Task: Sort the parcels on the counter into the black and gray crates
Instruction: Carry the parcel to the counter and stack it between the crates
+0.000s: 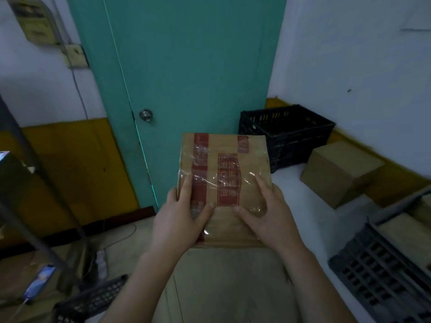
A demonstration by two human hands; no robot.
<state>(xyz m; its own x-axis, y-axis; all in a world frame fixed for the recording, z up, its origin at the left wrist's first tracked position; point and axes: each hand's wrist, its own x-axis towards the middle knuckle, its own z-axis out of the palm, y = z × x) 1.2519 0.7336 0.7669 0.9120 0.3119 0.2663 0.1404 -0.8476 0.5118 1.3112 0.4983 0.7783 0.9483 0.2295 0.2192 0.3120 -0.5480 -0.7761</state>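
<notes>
You're holding parcel point(224, 178) up, label facing you, likely reading it for sorting. Left hand point(182, 213), right hand point(268, 213) both gripping near edge, thumbs on top. Black crate point(286, 134) waiting behind, gray crate point(384, 271) at right.

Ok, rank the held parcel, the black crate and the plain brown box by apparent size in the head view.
1. Held parcel, though it is nearest the camera.
2. Black crate.
3. Plain brown box, close to the crate in apparent size, so unsure.

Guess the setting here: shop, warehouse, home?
Probably a small back-room parcel sorting spot, not a big warehouse. Both hands hold a taped cardboard parcel; a black crate and plain box sit on the white counter, by a teal door.
</notes>
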